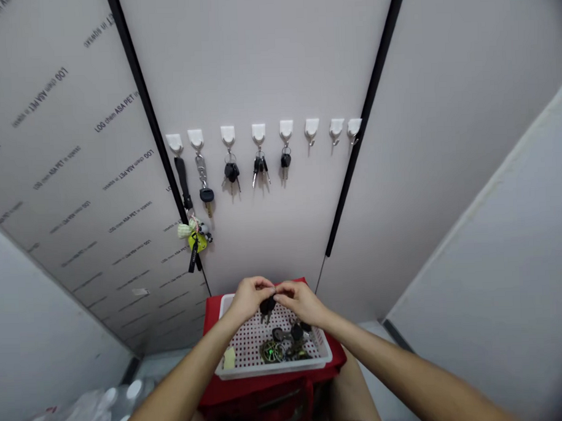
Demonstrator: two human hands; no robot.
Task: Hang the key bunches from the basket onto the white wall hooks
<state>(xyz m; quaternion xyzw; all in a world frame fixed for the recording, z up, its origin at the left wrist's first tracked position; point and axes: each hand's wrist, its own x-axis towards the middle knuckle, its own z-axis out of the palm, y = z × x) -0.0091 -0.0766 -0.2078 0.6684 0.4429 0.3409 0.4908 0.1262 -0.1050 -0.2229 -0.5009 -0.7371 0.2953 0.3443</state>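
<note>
Pinched keys (267,307) hang clear of basket's side rims (326,349).

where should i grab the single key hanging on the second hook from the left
Probably pinch its black head from the front, thumb and finger on its side edges. The head is wider than the slim blade pointing down, and nothing covers it on the side away from the wall. The metal chain above looks looser to grip.

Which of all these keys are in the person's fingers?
The dark-headed bunch, held up where the left hand and right hand meet, above the white basket; other keys hang from wall hooks or lie inside the basket.
</note>
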